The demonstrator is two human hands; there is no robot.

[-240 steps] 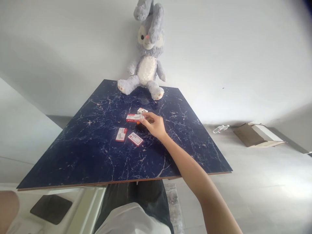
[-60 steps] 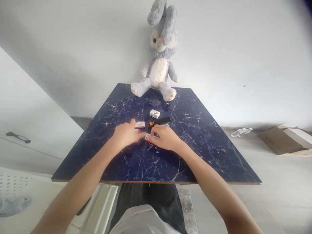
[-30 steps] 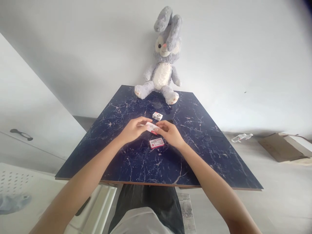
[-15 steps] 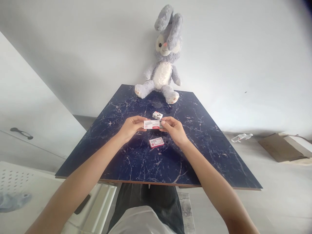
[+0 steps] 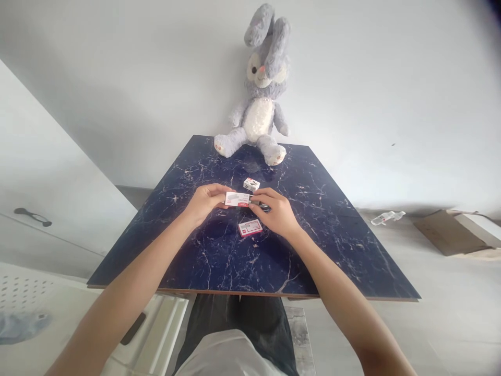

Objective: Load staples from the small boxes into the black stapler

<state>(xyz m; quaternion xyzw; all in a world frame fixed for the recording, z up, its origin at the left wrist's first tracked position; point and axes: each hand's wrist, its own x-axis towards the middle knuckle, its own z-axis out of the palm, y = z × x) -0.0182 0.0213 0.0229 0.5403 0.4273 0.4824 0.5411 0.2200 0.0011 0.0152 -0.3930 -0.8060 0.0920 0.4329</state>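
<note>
A small white and red staple box (image 5: 237, 199), printed with a picture of a grey staple strip, is held level over the table. My left hand (image 5: 205, 202) is closed on its left end, thumb in front and fingers behind. At the box's right end my right hand (image 5: 276, 211) pinches a dark grey strip (image 5: 255, 200) that shows beside the box; its kind is partly hidden by my fingers. Just beyond the hands stands a small white box (image 5: 251, 184) with dark pictures on it. Nearer to me lies a flat red and white box (image 5: 250, 228).
A grey plush rabbit (image 5: 260, 109) sits at the far edge of the dark blue marbled table (image 5: 219, 261), against the wall. On the floor to the right are a clear plastic item (image 5: 387, 218) and an open cardboard box (image 5: 446, 232). A white cabinet (image 5: 47, 172) stands at the left.
The staple box has shifted slightly left. My right hand has turned and its fingers now lie over the box's right end, with more dark grey showing there.
</note>
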